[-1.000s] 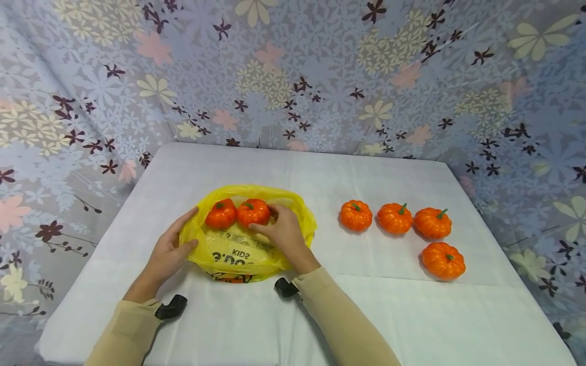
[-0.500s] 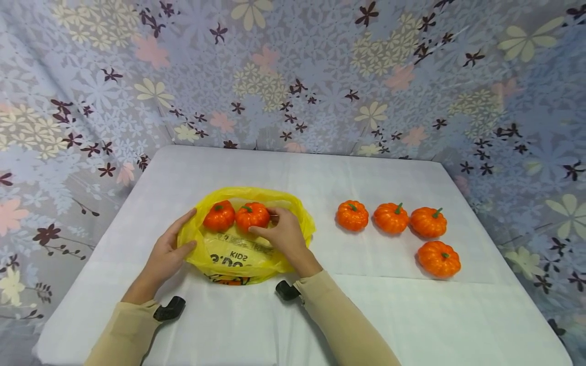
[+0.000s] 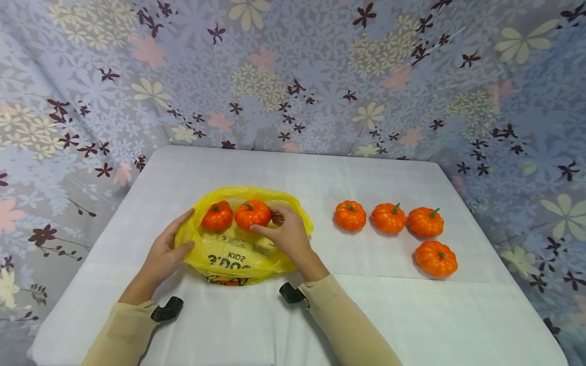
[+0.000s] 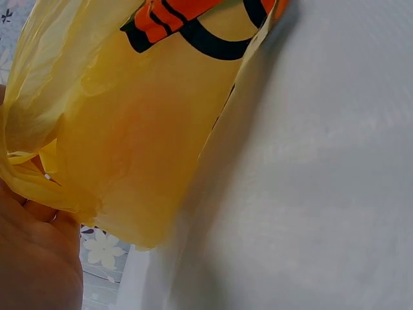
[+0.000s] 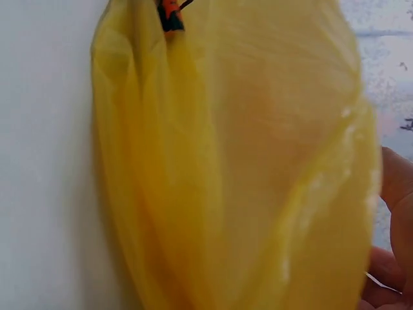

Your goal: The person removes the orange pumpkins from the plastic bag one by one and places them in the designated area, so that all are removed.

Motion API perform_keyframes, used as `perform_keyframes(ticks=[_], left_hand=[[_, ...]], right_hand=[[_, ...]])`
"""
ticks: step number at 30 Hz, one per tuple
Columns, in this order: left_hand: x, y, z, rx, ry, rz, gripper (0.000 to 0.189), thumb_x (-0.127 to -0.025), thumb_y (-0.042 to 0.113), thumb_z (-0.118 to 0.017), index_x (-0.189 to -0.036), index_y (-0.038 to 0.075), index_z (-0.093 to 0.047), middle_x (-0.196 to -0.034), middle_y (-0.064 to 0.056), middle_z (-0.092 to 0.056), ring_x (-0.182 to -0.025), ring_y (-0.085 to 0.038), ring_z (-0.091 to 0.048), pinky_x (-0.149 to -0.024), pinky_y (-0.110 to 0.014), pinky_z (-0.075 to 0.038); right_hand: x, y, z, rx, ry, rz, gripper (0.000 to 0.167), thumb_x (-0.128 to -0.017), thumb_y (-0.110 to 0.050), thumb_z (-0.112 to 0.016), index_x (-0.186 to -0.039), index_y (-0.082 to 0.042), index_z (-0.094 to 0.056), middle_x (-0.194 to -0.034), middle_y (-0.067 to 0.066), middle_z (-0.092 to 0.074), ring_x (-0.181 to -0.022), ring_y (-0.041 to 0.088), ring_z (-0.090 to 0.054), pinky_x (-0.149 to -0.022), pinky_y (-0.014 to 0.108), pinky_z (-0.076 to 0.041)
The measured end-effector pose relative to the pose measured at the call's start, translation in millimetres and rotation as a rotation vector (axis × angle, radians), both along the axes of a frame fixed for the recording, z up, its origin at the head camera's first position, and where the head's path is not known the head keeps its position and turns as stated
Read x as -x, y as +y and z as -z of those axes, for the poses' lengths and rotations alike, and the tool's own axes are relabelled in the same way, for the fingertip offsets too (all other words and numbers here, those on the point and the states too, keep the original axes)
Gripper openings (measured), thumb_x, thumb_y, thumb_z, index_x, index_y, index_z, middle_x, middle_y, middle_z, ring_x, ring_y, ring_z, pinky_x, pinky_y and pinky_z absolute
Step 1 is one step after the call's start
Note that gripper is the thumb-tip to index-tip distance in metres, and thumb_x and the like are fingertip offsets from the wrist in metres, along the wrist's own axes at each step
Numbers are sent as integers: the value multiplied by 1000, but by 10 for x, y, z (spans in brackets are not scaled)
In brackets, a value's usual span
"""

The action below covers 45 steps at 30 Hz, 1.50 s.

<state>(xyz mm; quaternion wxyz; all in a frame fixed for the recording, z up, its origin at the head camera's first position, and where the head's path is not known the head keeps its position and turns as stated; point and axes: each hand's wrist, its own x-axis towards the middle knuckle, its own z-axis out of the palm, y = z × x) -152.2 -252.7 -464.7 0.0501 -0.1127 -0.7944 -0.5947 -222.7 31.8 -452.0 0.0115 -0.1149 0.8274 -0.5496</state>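
A yellow plastic bag [image 3: 229,244] with dark lettering lies with its mouth spread wide in the head view. My left hand [image 3: 161,256] holds its left rim between thumb and fingers. My right hand [image 3: 292,235] reaches over the bag's right side and grips a small orange toy pumpkin [image 3: 253,215] with a green stem. Another pumpkin [image 3: 217,217] lies in the bag to its left, a narrow gap away. The bag [image 4: 129,142] fills much of the left wrist view. In the right wrist view its wall hides the pumpkins, and only part of my right hand [image 5: 395,213] shows.
Right of the bag, several more orange pumpkins [image 3: 388,218] sit in a row, and one pumpkin [image 3: 436,259] is in front of its right end. All are on a white-covered table [image 3: 393,320]. Floral cloth [image 3: 320,76] hangs behind it.
The pumpkin in my right hand has come up slightly and parted from the one beside it, leaving a gap. My left hand stays at the bag's rim. The head view has shifted slightly.
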Motion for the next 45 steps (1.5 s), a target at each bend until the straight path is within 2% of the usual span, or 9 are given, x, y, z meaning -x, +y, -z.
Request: perform_keyframes(ticks=[6,12,16,20,24,29,32,39,45], left_hand=[[13,16,15,3,-12,0,70,-95,-11,-53,-158,6,-30,-164,-13,-23,-150,-33,-17,-107,-6,-25],[-12,8,28,20,-51,-22,70,-96,-9,-53,-159,10,-29,-165,-11,-22,-150,-32,-18,-105,-5,-26],[-41,-6,34,30,-53,-35,70,-96,-9,-53,-159,12,-30,-165,-10,-23,-150,-28,-19,-104,-5,-26],[-57,-22,41,24,-26,-27,69,-96,-9,-54,-159,8,-30,-165,-12,-23,-149,-16,-21,-105,-5,-26],[-56,-27,48,3,14,2,68,-96,-11,-53,-158,4,-29,-164,-15,-23,-147,-8,-22,-107,-7,-26],[-38,-22,45,-3,22,11,68,-97,-10,-54,-158,4,-29,-164,-16,-23,-149,-17,-21,-107,-7,-27],[-29,-16,39,3,13,6,68,-97,-10,-53,-158,4,-28,-164,-15,-23,-150,-20,-20,-106,-7,-26],[-18,-8,33,0,-5,11,68,-97,-9,-52,-159,6,-28,-165,-15,-20,-147,-12,-22,-106,-7,-28],[-16,-24,42,0,-1,9,69,-96,-10,-52,-159,6,-28,-165,-15,-20,-146,-8,-22,-106,-7,-28]], right_hand=[[-80,140,-56,42,14,6,64,-77,-32,-90,-131,-7,-65,-124,4,-65,-111,20,-65,-97,32,-52],[-188,314,-177,89,47,30,66,-76,-29,-91,-131,-5,-64,-125,6,-64,-112,20,-65,-97,40,-53],[-272,449,-277,100,65,59,66,-75,-28,-91,-130,-4,-64,-125,7,-64,-111,21,-66,-95,39,-54],[-332,615,-332,125,109,86,63,-74,-25,-92,-127,-3,-66,-124,7,-65,-111,22,-66,-96,36,-54],[-364,795,-323,145,152,119,59,-74,-21,-92,-123,-3,-67,-122,8,-66,-110,23,-66,-96,33,-53],[-391,984,-276,124,177,170,56,-75,-19,-92,-123,-2,-67,-121,7,-68,-109,22,-67,-95,31,-53],[-412,1092,-244,113,171,205,58,-75,-20,-92,-124,-2,-67,-121,7,-68,-109,20,-67,-95,30,-53],[-512,1380,-195,75,146,315,64,-73,-21,-93,-126,2,-65,-122,13,-68,-110,26,-67,-94,35,-53],[-601,1632,-126,45,122,401,66,-74,-23,-93,-127,2,-64,-127,13,-65,-112,28,-66,-93,29,-53]])
